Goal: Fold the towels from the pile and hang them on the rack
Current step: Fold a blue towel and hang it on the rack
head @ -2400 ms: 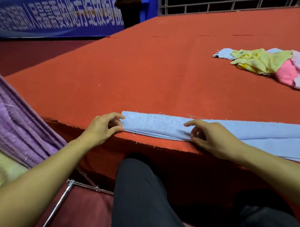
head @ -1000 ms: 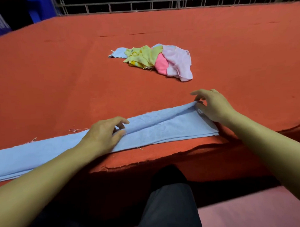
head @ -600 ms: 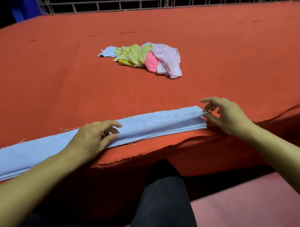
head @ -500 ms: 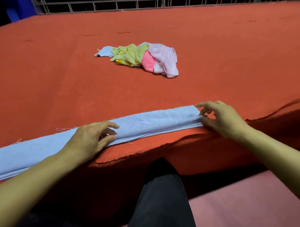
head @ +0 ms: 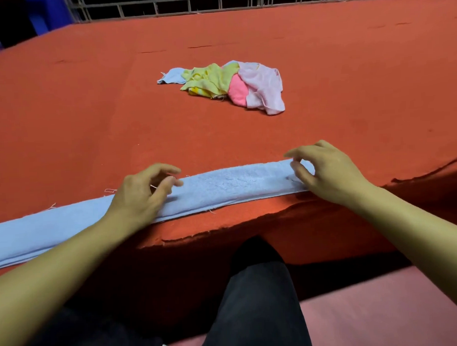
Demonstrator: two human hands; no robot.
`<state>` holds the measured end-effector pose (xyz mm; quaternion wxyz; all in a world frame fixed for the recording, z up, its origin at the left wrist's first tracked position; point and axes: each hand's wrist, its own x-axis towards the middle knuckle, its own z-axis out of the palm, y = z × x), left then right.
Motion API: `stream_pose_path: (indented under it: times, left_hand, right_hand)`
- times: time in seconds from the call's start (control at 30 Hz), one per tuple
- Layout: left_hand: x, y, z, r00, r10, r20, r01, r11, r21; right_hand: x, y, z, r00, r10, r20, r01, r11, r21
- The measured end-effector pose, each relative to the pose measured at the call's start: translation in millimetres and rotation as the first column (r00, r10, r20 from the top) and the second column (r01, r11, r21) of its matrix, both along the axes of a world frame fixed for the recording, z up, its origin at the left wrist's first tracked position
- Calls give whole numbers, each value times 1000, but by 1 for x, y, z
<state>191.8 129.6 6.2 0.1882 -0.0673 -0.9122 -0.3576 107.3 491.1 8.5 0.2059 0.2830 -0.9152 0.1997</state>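
Both hands have let go: the left hand (head: 142, 191) and right hand (head: 325, 169) now hover, fingers loosely curled, over the blue towel (head: 223, 191), folded narrow and ready for the next fold.

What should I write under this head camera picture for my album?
Two hands over a long folded blue towel at the red table's edge, towel pile behind.

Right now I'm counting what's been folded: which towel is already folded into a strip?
The light blue towel under both hands along the table's near edge; the others lie crumpled in the pile farther back.
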Motion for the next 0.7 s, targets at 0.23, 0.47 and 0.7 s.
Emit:
stream_pose_path:
  times: [0.23, 0.47, 0.7]
  left_hand:
    - [9, -41, 0, 981, 144, 133, -104, 957, -272]
    - [28, -80, -24, 836, 310, 453, 65, 764, -642]
    - [30, -79, -22, 828, 306, 469, 84, 759, -645]
  right_hand:
    - [7, -124, -8, 968, 235, 85, -241, 968, 72]
    - [-3, -173, -30, 934, 149, 325, -264, 900, 346]
    - [-2, -170, -31, 915, 53, 400, -243, 864, 440]
